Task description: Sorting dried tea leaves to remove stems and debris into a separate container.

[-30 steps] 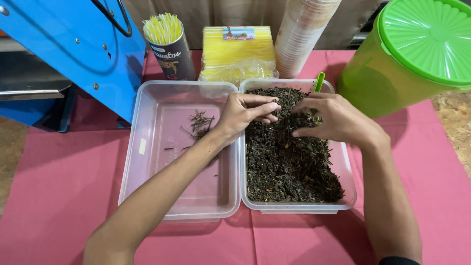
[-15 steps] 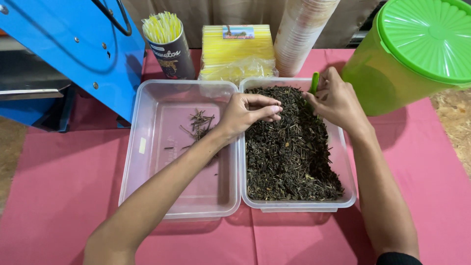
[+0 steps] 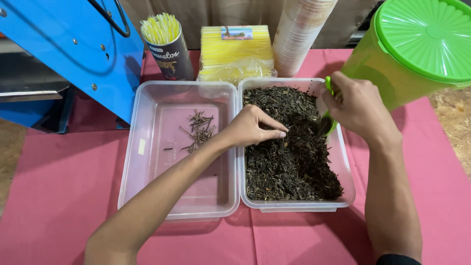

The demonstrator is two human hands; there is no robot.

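Two clear plastic tubs stand side by side on a pink cloth. The right tub [image 3: 347,194] is full of dark dried leaves [image 3: 289,157]. The left tub [image 3: 142,147] holds only a small heap of thin brown stems [image 3: 198,130]. My left hand [image 3: 252,126] reaches across into the leaves, thumb and fingers pinched together at their surface. My right hand [image 3: 355,105] is at the far right corner of the leaf tub, closed around a green scoop [image 3: 329,105] whose bowl dips into the leaves.
A large green lidded container [image 3: 417,44] stands at the back right. Behind the tubs are a stack of cups [image 3: 301,34], a yellow packet pile [image 3: 235,51] and a can of yellow straws [image 3: 167,44]. A blue machine [image 3: 73,49] fills the back left.
My right hand has left the middle of the leaves, moved to the tub's far right corner and taken hold of the green scoop. My left hand has stayed pinching at the leaves.
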